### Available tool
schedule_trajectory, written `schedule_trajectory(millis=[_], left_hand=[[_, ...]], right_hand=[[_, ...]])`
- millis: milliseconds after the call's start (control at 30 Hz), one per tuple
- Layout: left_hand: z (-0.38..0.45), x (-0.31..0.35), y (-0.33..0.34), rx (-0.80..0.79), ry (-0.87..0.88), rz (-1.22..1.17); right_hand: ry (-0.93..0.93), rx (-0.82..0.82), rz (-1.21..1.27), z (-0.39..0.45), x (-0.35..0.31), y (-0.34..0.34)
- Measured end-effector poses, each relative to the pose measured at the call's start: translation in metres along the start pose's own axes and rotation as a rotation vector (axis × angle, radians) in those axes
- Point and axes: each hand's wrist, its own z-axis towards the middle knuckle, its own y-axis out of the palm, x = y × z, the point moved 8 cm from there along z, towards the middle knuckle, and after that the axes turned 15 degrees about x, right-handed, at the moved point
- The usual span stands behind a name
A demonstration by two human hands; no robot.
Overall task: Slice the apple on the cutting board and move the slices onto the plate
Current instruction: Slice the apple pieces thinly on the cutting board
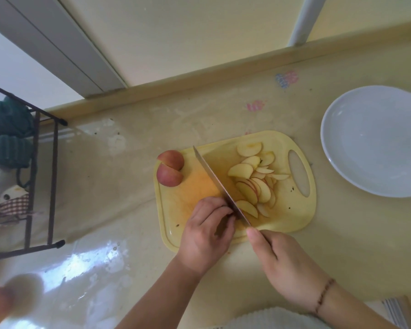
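Your right hand (287,262) grips the knife (220,186), fingers wrapped round its handle, blade down on the yellow cutting board (301,210). Your left hand (207,230) curls its fingers over an apple piece hidden beneath them. Apple slices (254,181) lie right of the blade, two apple quarters (170,168) at the board's left edge. The white plate (375,141) sits on the surface, to the right.

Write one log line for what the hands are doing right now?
stage: slicing | left hand: holds apple piece, hidden under fingers | right hand: grips knife | slices: on cutting board | plate: no slices
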Motion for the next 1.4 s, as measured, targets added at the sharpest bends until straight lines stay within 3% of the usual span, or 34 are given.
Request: schedule_trajectory(millis=[1400], left_hand=[[-0.002, -0.005, 0.000, 0.017, -0.020, -0.014]], right_hand=[[-0.005, 0.027, -0.012, -0.008, 0.003, 0.004]])
